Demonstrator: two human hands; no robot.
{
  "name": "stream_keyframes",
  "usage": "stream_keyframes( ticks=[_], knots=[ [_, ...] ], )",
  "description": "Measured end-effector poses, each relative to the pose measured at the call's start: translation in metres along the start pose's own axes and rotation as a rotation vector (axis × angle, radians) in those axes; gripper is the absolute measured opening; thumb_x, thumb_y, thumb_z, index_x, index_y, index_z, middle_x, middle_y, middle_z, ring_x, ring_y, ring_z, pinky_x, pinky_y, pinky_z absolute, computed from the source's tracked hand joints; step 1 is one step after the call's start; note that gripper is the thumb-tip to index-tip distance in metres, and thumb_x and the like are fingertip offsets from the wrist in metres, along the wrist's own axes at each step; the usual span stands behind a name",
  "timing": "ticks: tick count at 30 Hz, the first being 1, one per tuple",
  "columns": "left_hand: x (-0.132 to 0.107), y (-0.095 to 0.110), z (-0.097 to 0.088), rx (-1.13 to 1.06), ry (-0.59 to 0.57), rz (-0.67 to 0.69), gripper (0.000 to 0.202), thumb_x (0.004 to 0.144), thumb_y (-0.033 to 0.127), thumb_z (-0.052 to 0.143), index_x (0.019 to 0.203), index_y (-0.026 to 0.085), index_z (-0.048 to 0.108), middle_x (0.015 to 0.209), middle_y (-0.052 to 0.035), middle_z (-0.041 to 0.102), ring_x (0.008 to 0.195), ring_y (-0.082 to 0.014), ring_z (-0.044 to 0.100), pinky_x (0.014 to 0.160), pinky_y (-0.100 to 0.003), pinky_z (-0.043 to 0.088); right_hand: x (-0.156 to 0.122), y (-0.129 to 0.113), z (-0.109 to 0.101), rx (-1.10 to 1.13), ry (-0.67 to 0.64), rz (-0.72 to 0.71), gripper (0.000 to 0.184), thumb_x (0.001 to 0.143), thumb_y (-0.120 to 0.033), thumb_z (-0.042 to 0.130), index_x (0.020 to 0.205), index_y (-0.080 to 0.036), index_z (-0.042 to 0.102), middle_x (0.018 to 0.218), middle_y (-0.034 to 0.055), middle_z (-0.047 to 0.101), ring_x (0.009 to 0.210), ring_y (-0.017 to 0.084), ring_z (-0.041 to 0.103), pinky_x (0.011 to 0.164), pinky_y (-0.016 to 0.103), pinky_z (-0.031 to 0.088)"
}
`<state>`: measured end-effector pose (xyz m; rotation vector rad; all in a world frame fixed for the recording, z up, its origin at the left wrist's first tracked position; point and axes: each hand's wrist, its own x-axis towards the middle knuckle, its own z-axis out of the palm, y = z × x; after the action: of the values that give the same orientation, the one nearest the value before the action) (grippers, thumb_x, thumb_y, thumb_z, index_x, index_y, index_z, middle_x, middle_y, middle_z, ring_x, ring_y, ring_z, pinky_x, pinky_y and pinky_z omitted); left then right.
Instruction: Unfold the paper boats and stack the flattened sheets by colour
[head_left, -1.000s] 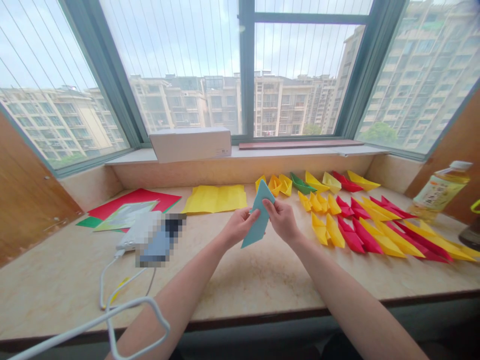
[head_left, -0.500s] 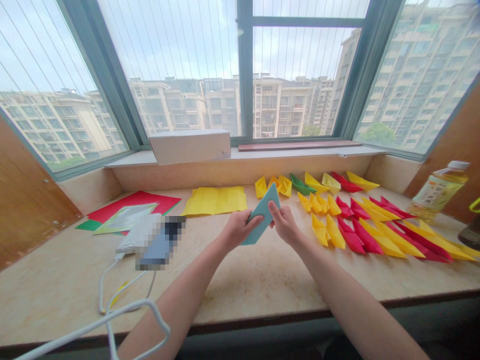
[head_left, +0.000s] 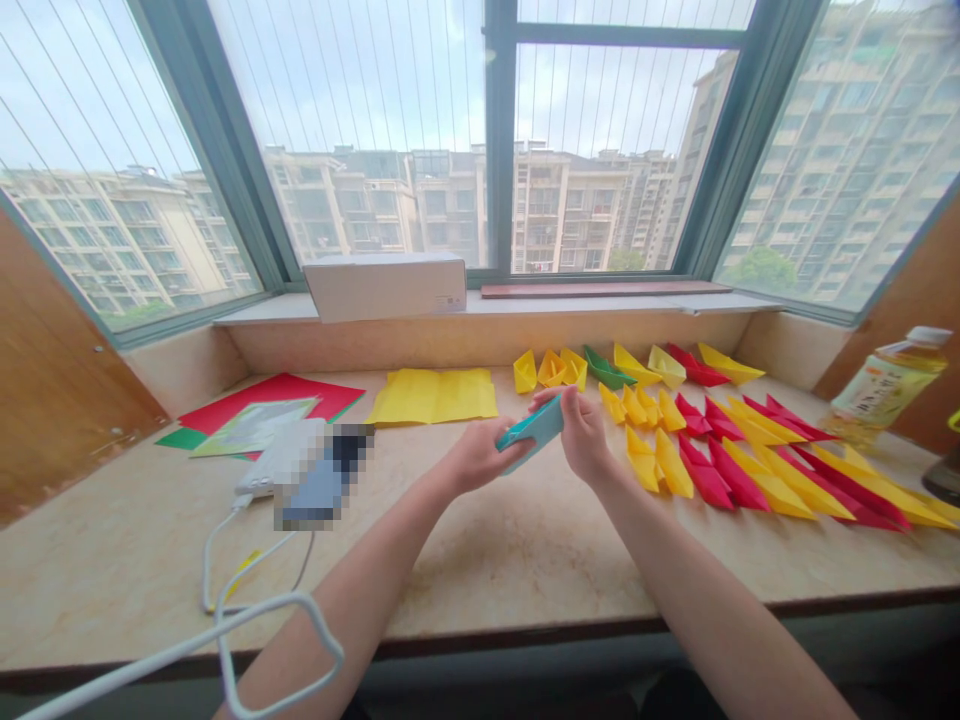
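Observation:
A folded piece of light-blue paper is held up over the counter between my two hands. My left hand is closed on its left end, thumb along the near face. At the other end my right hand grips it, with the fingers behind and partly hidden. The paper is tilted, and a narrow gap shows along its upper left edge. Closest to my right hand stand small yellow folded paper boats. Red and yellow folded paper pieces lie in rows farther right.
A creased yellow sheet lies behind my left hand. Red paper, a white power bank and a blurred phone are at left. A white cable loops in front. A drink bottle stands at right.
The blue paper has turned from steeply upright to a flatter tilt, and its upper edge has parted a little. My right hand has shifted slightly right and now covers its far end.

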<state>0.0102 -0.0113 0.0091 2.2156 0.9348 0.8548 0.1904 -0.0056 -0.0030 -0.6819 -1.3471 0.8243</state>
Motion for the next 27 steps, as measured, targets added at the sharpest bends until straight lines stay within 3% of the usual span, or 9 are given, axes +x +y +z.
stream_keyframes(
  ticks=[2,4,7,11,14,16,21,27],
  knots=[
    [-0.001,0.003,0.004,-0.183,-0.110,-0.035,0.036,0.088,0.050,0.056,0.091,0.015,0.064,0.080,-0.0043,0.067,0.066,-0.0155,0.064,0.059,-0.024,0.046,0.001,-0.002,0.002,0.020,0.039,0.008,0.048,0.090,-0.064,0.047,0.102,-0.022,0.067,0.091,0.0073,0.071,0.072,0.020,0.066,0.058,0.030,0.050],
    [-0.001,0.002,0.007,-0.296,-0.114,-0.117,0.039,0.088,0.052,0.055,0.090,0.014,0.064,0.078,-0.0058,0.067,0.063,-0.0168,0.066,0.057,-0.025,0.048,0.004,-0.004,0.003,0.013,0.089,-0.002,0.043,0.088,-0.059,0.056,0.113,-0.024,0.061,0.099,0.0067,0.070,0.073,0.018,0.065,0.060,0.030,0.050],
    [0.002,-0.003,0.007,-0.254,0.084,-0.152,0.042,0.088,0.053,0.055,0.085,0.013,0.066,0.073,-0.0051,0.066,0.063,-0.0177,0.065,0.059,-0.027,0.050,0.008,-0.002,0.004,-0.049,0.127,0.015,0.047,0.084,-0.055,0.063,0.118,-0.024,0.058,0.102,0.0074,0.068,0.081,0.019,0.064,0.067,0.030,0.050],
    [0.005,-0.006,0.003,-0.135,0.255,-0.015,0.038,0.087,0.048,0.061,0.109,0.018,0.066,0.095,-0.0071,0.071,0.086,-0.0221,0.066,0.080,-0.033,0.051,0.006,0.007,0.008,-0.071,-0.007,0.122,0.052,0.081,-0.057,0.065,0.119,-0.021,0.058,0.104,0.0095,0.065,0.086,0.021,0.064,0.069,0.032,0.050],
    [0.006,-0.005,0.005,-0.149,0.218,0.079,0.046,0.087,0.045,0.063,0.126,0.021,0.059,0.120,-0.0111,0.066,0.109,-0.0267,0.062,0.095,-0.039,0.047,0.003,0.010,0.012,-0.027,-0.082,0.155,0.060,0.079,-0.057,0.067,0.128,-0.024,0.054,0.110,0.0096,0.063,0.086,0.022,0.065,0.069,0.034,0.052],
    [0.006,-0.006,0.007,-0.177,0.164,0.120,0.050,0.088,0.045,0.061,0.132,0.023,0.056,0.130,-0.0117,0.062,0.116,-0.0282,0.059,0.098,-0.040,0.046,0.002,0.010,0.012,-0.038,-0.082,0.164,0.064,0.079,-0.057,0.067,0.133,-0.026,0.051,0.112,0.0097,0.063,0.088,0.022,0.065,0.071,0.036,0.052],
    [0.006,-0.007,0.011,-0.218,0.156,0.066,0.051,0.095,0.051,0.046,0.135,0.022,0.055,0.127,-0.0104,0.065,0.114,-0.0301,0.060,0.093,-0.041,0.048,0.004,0.004,0.008,-0.087,-0.074,0.163,0.061,0.084,-0.057,0.062,0.133,-0.021,0.056,0.106,0.0098,0.067,0.093,0.024,0.064,0.081,0.038,0.050],
    [0.005,0.004,0.008,-0.415,0.129,0.055,0.053,0.095,0.053,0.046,0.136,0.021,0.056,0.132,-0.0094,0.063,0.122,-0.0314,0.056,0.103,-0.042,0.042,0.005,0.000,0.006,-0.019,-0.112,0.197,0.062,0.084,-0.058,0.061,0.134,-0.021,0.057,0.097,0.0074,0.069,0.085,0.022,0.063,0.073,0.034,0.048]
  ],
)
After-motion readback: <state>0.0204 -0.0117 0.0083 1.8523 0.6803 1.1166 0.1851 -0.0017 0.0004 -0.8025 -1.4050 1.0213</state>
